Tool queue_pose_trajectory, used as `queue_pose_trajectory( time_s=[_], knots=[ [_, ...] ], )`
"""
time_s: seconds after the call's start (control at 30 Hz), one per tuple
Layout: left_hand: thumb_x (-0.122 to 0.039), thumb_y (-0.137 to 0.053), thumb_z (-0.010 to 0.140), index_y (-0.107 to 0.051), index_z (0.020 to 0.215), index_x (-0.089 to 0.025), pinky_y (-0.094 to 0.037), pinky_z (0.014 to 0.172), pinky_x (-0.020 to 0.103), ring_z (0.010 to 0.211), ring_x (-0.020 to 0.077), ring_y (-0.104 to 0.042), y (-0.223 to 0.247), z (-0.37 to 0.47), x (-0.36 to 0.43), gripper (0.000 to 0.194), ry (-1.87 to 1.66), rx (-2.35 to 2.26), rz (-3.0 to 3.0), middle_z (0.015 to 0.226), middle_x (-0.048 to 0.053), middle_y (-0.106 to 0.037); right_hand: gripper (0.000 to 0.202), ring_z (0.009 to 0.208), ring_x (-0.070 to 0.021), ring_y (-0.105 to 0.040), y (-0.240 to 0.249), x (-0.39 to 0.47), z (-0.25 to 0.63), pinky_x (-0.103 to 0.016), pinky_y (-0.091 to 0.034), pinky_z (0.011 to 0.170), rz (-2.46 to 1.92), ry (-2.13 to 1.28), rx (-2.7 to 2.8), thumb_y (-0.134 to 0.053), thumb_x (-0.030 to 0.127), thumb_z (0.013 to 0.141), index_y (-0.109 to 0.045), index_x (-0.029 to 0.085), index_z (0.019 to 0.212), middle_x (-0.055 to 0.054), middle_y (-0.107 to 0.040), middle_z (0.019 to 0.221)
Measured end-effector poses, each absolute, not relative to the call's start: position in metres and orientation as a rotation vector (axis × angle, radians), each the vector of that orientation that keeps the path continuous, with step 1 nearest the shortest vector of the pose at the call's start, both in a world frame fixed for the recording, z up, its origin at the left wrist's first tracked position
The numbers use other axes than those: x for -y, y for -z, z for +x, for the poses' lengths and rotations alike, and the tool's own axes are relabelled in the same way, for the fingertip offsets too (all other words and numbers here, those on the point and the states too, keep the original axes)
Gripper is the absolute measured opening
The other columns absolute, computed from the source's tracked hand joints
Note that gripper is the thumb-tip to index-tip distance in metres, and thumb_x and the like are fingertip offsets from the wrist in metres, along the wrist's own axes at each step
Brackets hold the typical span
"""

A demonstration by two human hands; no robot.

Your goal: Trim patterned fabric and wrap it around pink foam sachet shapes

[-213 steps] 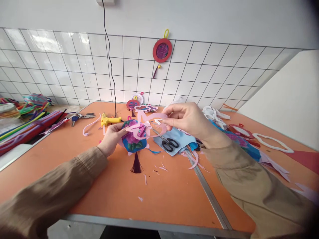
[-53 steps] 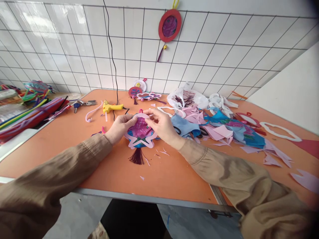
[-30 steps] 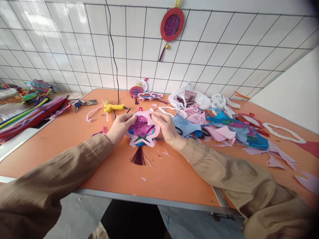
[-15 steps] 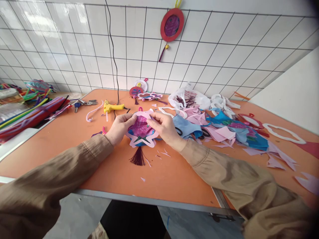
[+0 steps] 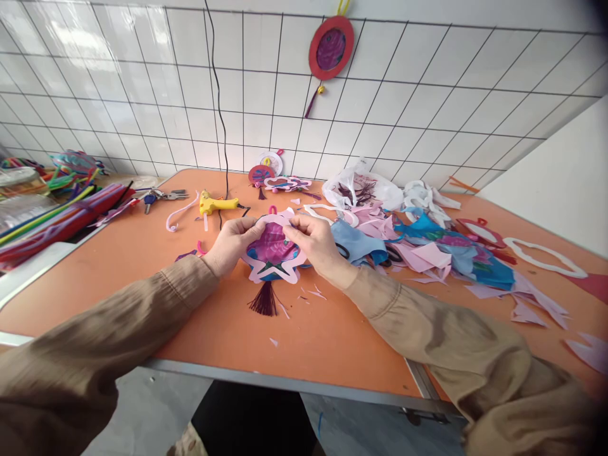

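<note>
1. Floral piece [image 5: 272,244], magenta and blue: we log it as the centre of our dial, just above or on the orange table [image 5: 218,335]; which, we cannot tell. Dark tassel [image 5: 263,301] at 6 o'clock, pink loop [image 5: 272,209] at 12.
2. Pink frame [image 5: 272,219], openwork, star-pointed below. Change noted: some seconds ago it was held up at an angle, out of register; now it overlies the floral piece, flowers showing through its opening.
3. Left hand [image 5: 232,244]: thumb and forefinger pinched on the frame's edge at 11 o'clock.
4. Right hand [image 5: 317,244]: a second ago its grip sat further out; now thumb and forefinger pinch the edge near 1 o'clock.
5. Bearing on the work: we judge the two layers are being matched and pressed along the top. Whether they are joined, we cannot see.
6. Yellow glue gun [image 5: 218,202]: lying at 10 o'clock, apart from both hands.
7. Light-blue cloth [image 5: 363,240]: at 3 o'clock, black scissor handles [image 5: 342,250] beside it, pink offcuts [image 5: 430,253] further out.
</note>
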State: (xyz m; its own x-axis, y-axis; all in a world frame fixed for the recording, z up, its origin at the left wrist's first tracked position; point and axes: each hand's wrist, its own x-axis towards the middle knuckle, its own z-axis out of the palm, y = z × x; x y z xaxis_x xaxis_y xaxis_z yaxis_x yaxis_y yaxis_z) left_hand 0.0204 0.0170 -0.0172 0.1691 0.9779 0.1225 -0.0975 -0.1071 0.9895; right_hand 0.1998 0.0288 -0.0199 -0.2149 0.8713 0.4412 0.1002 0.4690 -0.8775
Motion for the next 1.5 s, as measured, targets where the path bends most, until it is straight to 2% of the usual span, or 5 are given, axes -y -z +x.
queue_pose_trajectory(
  time_s=[0.23, 0.7, 0.97, 1.33, 1.5],
  knots=[
    [-0.054, -0.085, 0.063, -0.068, 0.075, -0.012, -0.038, 0.045, 0.02, 0.051, 0.0098, -0.052, 0.019, 0.017, -0.019, 0.047, -1.157, -0.94, 1.319, 0.06, 0.002, -0.06, 0.028, 0.052, -0.0091, -0.037, 0.024, -0.033, 0.201, -0.027, -0.027, 0.051, -0.896, -0.843, 1.584, -0.062, 0.035, 0.076, -0.047, 0.02, 0.057, 0.005, -0.041, 0.054],
    [-0.057, -0.073, 0.077, -0.065, 0.071, -0.014, -0.05, 0.048, 0.025, 0.05, 0.0142, -0.06, 0.018, 0.014, -0.027, 0.045, -1.19, -0.912, 1.124, 0.06, 0.003, -0.063, 0.023, 0.057, -0.0113, -0.047, 0.028, -0.04, 0.203, -0.028, -0.039, 0.057, -0.854, -0.961, 1.407, -0.068, 0.035, 0.071, -0.056, 0.02, 0.059, 0.004, -0.051, 0.057],
    [-0.06, -0.089, 0.05, -0.064, 0.063, -0.012, -0.043, 0.045, 0.022, 0.046, 0.0097, -0.053, 0.016, 0.013, -0.026, 0.056, -1.128, -0.919, 1.187, 0.054, 0.002, -0.06, 0.022, 0.057, -0.0117, -0.05, 0.028, -0.04, 0.202, -0.029, -0.041, 0.058, -0.864, -0.98, 1.385, -0.07, 0.035, 0.072, -0.059, 0.02, 0.061, 0.003, -0.057, 0.059],
    [-0.075, -0.062, 0.074, -0.065, 0.063, -0.015, -0.05, 0.05, 0.03, 0.053, 0.0179, -0.06, 0.016, 0.006, -0.03, 0.061, -1.13, -0.88, 1.209, 0.06, 0.006, -0.063, 0.02, 0.058, -0.0115, -0.049, 0.028, -0.042, 0.204, -0.028, -0.04, 0.059, -0.84, -0.979, 1.381, -0.068, 0.032, 0.071, -0.059, 0.02, 0.058, 0.002, -0.057, 0.058],
    [-0.061, -0.083, 0.061, -0.068, 0.067, -0.013, -0.053, 0.054, 0.03, 0.054, 0.0174, -0.062, 0.014, 0.008, -0.028, 0.051, -1.097, -0.961, 1.283, 0.061, 0.007, -0.066, 0.021, 0.06, -0.013, -0.051, 0.028, -0.043, 0.204, -0.029, -0.042, 0.059, -0.871, -0.988, 1.399, -0.069, 0.037, 0.072, -0.06, 0.021, 0.061, 0.001, -0.058, 0.062]
  ],
)
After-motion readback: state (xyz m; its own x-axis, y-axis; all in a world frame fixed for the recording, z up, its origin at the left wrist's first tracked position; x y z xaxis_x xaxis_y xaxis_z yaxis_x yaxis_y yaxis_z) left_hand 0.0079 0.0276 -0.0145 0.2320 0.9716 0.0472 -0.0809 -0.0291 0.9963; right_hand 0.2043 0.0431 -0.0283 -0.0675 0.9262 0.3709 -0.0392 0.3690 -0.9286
